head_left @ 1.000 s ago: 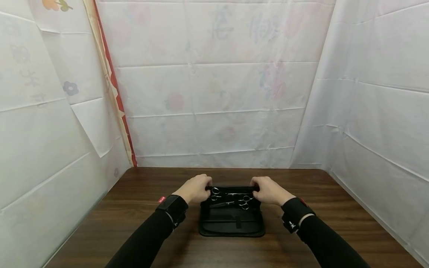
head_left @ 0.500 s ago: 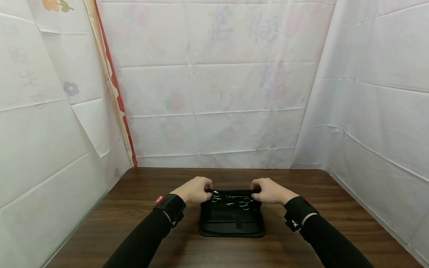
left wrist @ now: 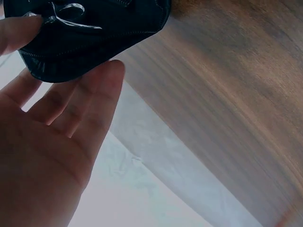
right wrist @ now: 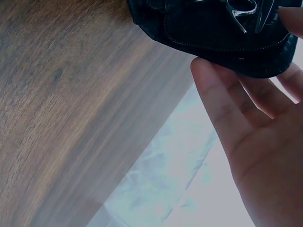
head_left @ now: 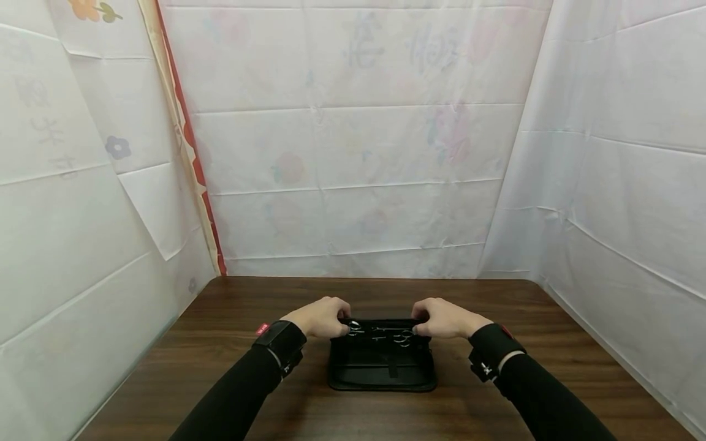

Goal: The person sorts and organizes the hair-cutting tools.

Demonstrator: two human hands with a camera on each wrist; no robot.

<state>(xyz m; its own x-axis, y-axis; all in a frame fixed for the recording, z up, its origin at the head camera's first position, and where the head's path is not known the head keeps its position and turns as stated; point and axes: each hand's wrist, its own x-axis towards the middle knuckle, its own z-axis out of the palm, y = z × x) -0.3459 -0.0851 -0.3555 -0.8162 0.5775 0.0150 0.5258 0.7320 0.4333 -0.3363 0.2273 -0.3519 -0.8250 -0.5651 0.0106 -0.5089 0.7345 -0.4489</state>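
A black zippered scissors case [head_left: 358, 376] lies open on the table, its near half flat and its far half tilted up. Silver scissors [head_left: 404, 338] and other slim metal tools sit in the far half, strongly foreshortened in the head view. At that half's left corner, my left hand [head_left: 322, 317] pinches the edge, thumb inside and fingers behind. My right hand [head_left: 444, 318] holds the right corner the same way. The left wrist view shows a scissor handle [left wrist: 80, 23] close to the left thumb; another handle [right wrist: 234, 16] appears near the right thumb.
Brown wooden table [head_left: 265, 404] surrounds the case. White sheets with faint prints hang behind it [head_left: 353, 226] and along both sides. A red-edged strip [head_left: 212, 236] runs down the back left corner.
Both hands have come slightly nearer, bringing the case's far edge with them. That half looks more foreshortened and its tools show less. The near half stays in place.
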